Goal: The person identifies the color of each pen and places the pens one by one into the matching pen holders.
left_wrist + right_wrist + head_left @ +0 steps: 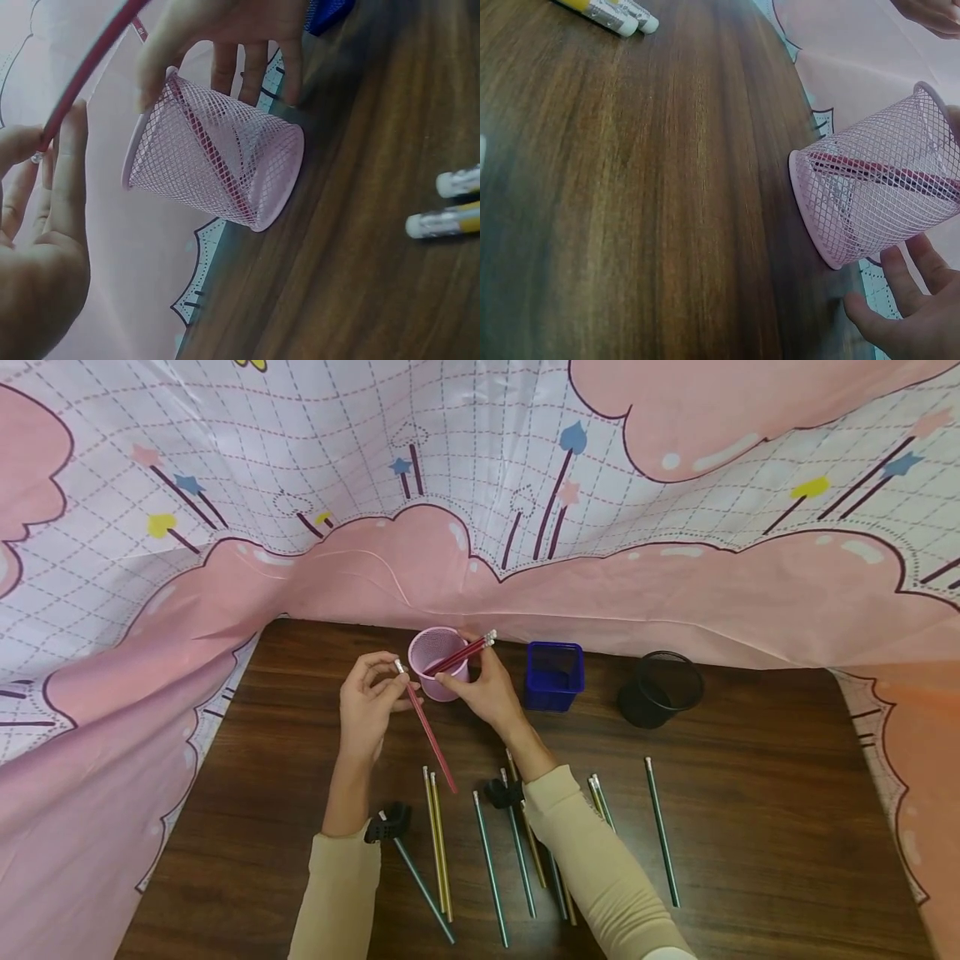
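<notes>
**Seating a red pencil: swing the tip over the rim first**

Left hand (365,702) pinches a red pencil (426,727) near its eraser end, left of and nearer the person than the pink mesh cup (176,161); the shaft slants down, tip away from the cup's mouth. Right hand (491,693) grips the cup's right side, thumb at the rim, lower fingers apart. Whether it also pins the red pencils (461,653) already leaning in the cup cannot be told from these angles.

Method, as judged: raise the left hand, turn the tip above the cup's mouth, then lower it steeply, so that the point misses the mesh. The right hand should brace the cup, since the leaning bunch could tip it.
</notes>
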`<act>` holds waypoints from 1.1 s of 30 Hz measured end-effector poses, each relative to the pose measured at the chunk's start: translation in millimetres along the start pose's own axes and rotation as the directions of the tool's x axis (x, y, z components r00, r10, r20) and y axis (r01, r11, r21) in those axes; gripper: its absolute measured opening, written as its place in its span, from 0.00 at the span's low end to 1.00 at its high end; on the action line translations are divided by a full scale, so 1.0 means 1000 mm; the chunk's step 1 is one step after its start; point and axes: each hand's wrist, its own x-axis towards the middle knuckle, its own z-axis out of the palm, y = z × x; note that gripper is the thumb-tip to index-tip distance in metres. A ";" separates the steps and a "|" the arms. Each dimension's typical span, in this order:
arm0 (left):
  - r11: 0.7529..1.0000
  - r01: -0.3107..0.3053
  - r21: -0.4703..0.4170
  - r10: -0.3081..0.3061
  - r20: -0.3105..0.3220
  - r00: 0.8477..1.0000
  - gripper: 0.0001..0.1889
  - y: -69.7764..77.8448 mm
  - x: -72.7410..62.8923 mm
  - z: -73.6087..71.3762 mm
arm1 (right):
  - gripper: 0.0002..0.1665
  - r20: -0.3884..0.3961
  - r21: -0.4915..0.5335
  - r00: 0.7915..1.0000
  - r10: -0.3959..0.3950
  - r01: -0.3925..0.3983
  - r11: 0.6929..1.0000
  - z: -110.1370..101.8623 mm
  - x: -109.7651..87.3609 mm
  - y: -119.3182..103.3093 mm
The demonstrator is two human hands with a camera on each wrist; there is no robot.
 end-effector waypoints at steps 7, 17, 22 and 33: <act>0.999 -0.010 0.050 0.013 -0.052 0.999 0.16 0.011 0.014 -0.001 | 0.45 0.014 0.018 1.000 0.007 -0.007 1.000 0.000 0.001 0.000; 0.993 -0.115 -0.004 0.113 -0.133 0.985 0.17 0.032 0.046 0.006 | 0.45 0.010 0.022 1.000 0.004 -0.004 1.000 0.000 0.001 0.004; 0.992 -0.127 -0.007 0.125 -0.146 0.981 0.16 0.035 0.047 0.011 | 0.44 0.013 0.028 1.000 0.017 -0.018 0.999 0.000 0.001 0.003; 0.973 -0.228 -0.026 0.217 -0.228 0.949 0.14 0.049 0.061 0.016 | 0.43 -0.001 0.000 1.000 0.009 -0.009 1.000 0.000 0.001 0.004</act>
